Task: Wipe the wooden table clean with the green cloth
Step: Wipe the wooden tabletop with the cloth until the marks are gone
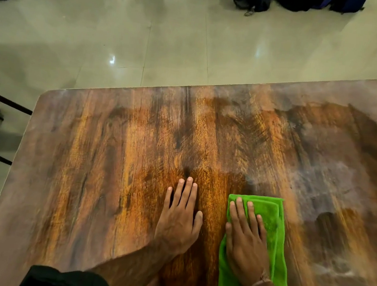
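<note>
The folded bright green cloth (273, 223) lies at 5 o'clock on the brown wooden table (84, 178) under the flat, straight-fingered right hand (245, 241), the left hand (178, 221) flat beside it, and firm overlapping strokes toward the grey haze (333, 183) at 3 o'clock seem best.

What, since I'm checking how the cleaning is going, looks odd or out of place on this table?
A pale, cloudy film covers the right side and far edge of the wooden table, beyond the green cloth under the right hand; the middle shows clear grain. Nothing looks spilled or broken.
</note>
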